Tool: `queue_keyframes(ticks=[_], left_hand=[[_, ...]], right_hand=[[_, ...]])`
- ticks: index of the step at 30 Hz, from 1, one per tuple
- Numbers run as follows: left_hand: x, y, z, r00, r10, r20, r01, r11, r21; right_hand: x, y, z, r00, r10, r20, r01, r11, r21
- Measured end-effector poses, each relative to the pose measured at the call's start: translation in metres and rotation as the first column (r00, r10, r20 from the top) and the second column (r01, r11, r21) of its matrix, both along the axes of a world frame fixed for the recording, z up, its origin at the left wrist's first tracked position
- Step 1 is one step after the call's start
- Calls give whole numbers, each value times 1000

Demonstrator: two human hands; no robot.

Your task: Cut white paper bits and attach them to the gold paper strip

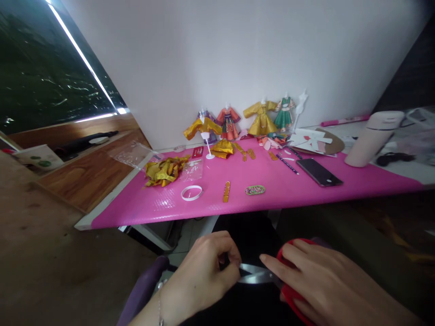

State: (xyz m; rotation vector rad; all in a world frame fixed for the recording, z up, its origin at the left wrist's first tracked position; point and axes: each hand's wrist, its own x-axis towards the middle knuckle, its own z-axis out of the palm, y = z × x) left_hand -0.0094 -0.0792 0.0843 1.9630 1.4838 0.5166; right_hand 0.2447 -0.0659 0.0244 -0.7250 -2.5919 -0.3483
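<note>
- Head view: your right hand is curled around the red handles of the scissors, index finger stretched along the top; the silver blades point left and look nearly closed.
- Your left hand pinches at the blade tips with thumb and fingers drawn together; whatever sits between them is too small to tell.
- The scissors hang low over your lap, below the near edge of the pink table, touching nothing on it.
- Along the near edge lie a white ring, a gold strip and a small patterned oval, with bare pink between them.
- A black phone lies toward the right end; the paper dresses line the far edge by the wall.
- Gold scraps pile near the left end.
</note>
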Motion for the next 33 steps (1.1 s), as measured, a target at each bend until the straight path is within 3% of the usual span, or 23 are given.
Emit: queue_keyframes(ticks=[18,26,33], left_hand=[[1,0,-9,999,-11,-35,14,997,71],[-1,2,-8,1000,-6,11,6,999,37],[-4,1,-9,985,44,165,-33,997,-69]], right_hand=[[-11,0,18,996,-1,-91,6,998,57],[-2,-3,-3,998,-12,-58,13,1000,25],[3,-3,-6,1000,-18,-13,18,1000,-7]])
